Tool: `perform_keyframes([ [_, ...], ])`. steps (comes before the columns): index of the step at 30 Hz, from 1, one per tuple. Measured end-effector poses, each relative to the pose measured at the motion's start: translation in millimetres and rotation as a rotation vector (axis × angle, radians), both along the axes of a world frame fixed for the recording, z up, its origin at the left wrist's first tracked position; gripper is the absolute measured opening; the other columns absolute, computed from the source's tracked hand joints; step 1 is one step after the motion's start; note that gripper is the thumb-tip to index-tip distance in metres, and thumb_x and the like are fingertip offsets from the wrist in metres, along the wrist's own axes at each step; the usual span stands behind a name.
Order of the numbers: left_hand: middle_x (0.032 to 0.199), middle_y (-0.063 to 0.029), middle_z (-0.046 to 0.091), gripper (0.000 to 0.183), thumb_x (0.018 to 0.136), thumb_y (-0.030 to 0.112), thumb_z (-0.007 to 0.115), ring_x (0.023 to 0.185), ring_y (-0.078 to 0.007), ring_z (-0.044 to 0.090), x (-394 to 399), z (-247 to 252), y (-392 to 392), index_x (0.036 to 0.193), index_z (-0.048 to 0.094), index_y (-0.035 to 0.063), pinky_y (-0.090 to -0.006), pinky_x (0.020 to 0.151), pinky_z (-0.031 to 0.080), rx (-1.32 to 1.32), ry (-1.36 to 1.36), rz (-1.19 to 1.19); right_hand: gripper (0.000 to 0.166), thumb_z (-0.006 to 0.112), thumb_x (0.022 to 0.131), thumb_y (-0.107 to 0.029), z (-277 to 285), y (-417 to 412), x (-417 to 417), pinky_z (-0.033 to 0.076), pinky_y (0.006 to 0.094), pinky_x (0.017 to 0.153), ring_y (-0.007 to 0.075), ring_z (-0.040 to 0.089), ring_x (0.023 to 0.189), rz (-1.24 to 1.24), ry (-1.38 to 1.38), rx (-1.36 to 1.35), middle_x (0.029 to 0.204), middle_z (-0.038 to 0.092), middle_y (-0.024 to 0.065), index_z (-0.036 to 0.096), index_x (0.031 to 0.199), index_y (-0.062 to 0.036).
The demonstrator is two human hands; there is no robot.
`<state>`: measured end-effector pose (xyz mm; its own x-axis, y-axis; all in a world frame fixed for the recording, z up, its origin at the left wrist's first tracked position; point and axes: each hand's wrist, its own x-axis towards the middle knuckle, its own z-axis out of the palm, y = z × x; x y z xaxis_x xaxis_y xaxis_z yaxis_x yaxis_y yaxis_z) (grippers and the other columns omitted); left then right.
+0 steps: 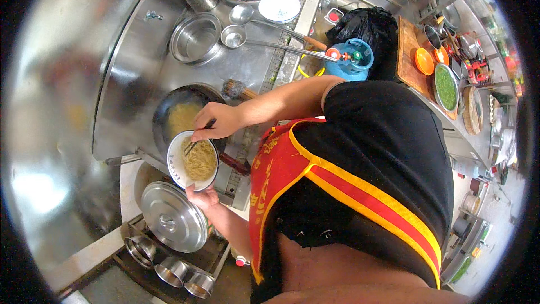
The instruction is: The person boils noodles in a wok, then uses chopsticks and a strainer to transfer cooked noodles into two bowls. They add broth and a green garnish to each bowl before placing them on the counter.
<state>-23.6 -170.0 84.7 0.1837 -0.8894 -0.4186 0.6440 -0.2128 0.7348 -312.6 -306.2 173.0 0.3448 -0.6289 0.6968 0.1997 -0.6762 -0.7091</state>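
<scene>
My left hand (203,197) grips the rim of a white bowl (176,158) with a dark edge and writing on its side. Pale yellow noodles (200,162) fill much of the bowl, which leans over the near side of a dark wok (162,112). In my right hand (219,120) is a pair of dark chopsticks (191,147), their tips at the noodles. Yellowish contents (182,114) lie in the wok, partly hidden by my right hand and the bowl. The wok's brown handle (234,164) points towards my red apron (274,169).
A bamboo wok brush (236,89) lies by the wok. Nearby are a steel basin (196,38), two ladles (241,14), and a white plate (279,7). A lidded steel pot (173,217) stands at my left, a blue gas cylinder (348,65) at my right.
</scene>
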Motion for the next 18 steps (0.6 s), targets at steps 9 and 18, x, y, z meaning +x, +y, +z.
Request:
perform_keyframes([
  [9,0.145,-0.0180,0.050,0.080,0.074,0.018,0.059,0.129,-0.0382,0.053,-34.1,18.4,25.9,0.149,0.036,0.0031,-0.0559,0.097,0.055,-0.093,0.140,0.076,0.030,0.063,0.099,-0.024,0.7,13.5,-54.5,0.050,0.0286,0.063,0.0070,0.060,0.073,-0.293,-0.116,0.723,0.078,0.071,0.0026,0.074,0.085,-0.0002],
  [18,0.141,-0.0167,0.052,0.074,0.073,0.020,0.055,0.127,-0.0352,0.054,-109.6,-0.5,-9.7,0.144,0.043,0.0027,-0.0536,0.096,0.052,-0.020,0.043,-0.050,0.033,0.059,0.101,-0.027,-29.1,-12.6,-137.2,0.047,0.0263,0.059,0.0079,0.056,0.065,-0.536,-0.261,0.759,0.071,0.066,-0.0005,0.073,0.085,-0.0016],
])
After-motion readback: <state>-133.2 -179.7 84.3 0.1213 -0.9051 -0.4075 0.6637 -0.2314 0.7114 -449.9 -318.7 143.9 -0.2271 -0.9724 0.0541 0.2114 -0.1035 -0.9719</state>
